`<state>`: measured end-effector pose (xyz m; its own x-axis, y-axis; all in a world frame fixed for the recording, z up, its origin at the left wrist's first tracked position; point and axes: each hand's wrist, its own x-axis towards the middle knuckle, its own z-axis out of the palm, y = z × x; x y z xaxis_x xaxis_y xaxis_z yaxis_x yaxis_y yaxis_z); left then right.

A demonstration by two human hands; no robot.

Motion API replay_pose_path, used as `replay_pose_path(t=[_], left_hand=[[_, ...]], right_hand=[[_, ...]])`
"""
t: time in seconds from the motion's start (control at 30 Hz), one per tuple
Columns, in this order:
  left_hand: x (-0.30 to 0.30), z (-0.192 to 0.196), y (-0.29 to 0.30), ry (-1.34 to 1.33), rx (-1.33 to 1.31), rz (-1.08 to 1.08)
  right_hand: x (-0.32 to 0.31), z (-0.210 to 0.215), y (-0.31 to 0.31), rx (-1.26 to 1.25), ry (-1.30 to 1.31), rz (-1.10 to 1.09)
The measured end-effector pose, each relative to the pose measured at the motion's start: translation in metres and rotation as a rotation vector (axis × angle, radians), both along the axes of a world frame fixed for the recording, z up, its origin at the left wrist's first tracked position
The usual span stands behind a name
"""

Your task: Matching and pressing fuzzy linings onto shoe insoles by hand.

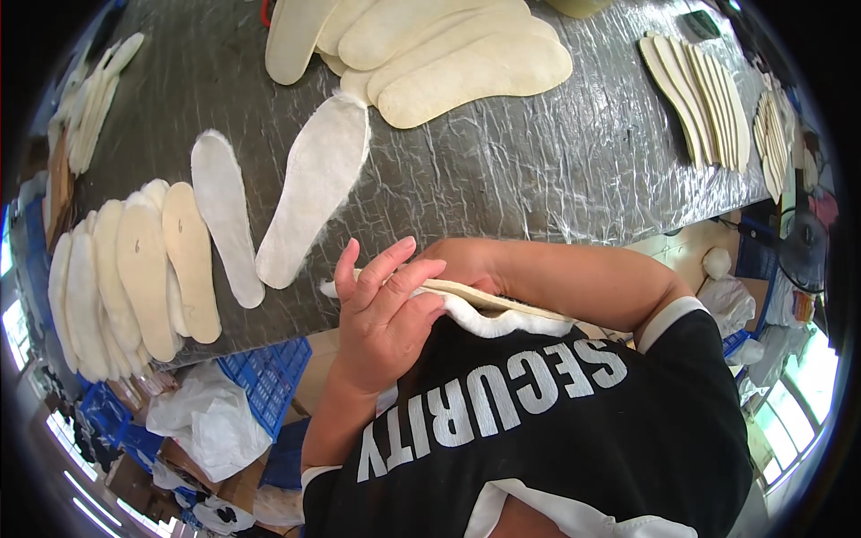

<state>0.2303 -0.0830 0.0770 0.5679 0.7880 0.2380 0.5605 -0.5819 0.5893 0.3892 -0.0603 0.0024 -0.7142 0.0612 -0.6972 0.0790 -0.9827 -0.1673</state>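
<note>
Close to my body, a fleecy insole (507,322) is held edge-on, its beige face and white fluffy edge both showing. My left hand (381,309) grips its left end, thumb pressed against the fleece and the other fingers raised and bent over it. On the insole's far side lies my right hand (459,262); its fingers are mostly hidden behind the insole and the left hand. Beyond the hands, a white fleece insole (316,193) rests on the dark table (466,193), with a narrower white insole (226,215) to its left.
Beige insoles (475,81) lie piled at the far middle. Several overlapping insoles (143,269) line the left edge, and another row (700,103) fans out at the far right. Below the table's left edge are a blue crate (269,381) and a white plastic bag (211,421).
</note>
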Motion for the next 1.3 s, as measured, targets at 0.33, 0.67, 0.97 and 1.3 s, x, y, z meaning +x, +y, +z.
replay_pose_path(t=[0.33, 0.67, 0.97, 1.3], left_hand=[[0.001, -0.014, -0.004, -0.119, -0.055, -0.063], [-0.02, -0.024, -0.014, -0.07, 0.006, 0.075], [-0.021, -0.026, -0.017, -0.081, 0.03, 0.077], [-0.023, -0.019, -0.018, -0.111, 0.028, 0.074]], right_hand=[[0.015, 0.0, -0.001, -0.08, 0.187, 0.075], [0.058, 0.065, 0.006, 1.497, -0.153, 0.488], [0.045, 0.06, -0.013, 1.627, -0.43, 0.503], [0.045, 0.056, -0.019, 1.852, -0.427, 0.278]])
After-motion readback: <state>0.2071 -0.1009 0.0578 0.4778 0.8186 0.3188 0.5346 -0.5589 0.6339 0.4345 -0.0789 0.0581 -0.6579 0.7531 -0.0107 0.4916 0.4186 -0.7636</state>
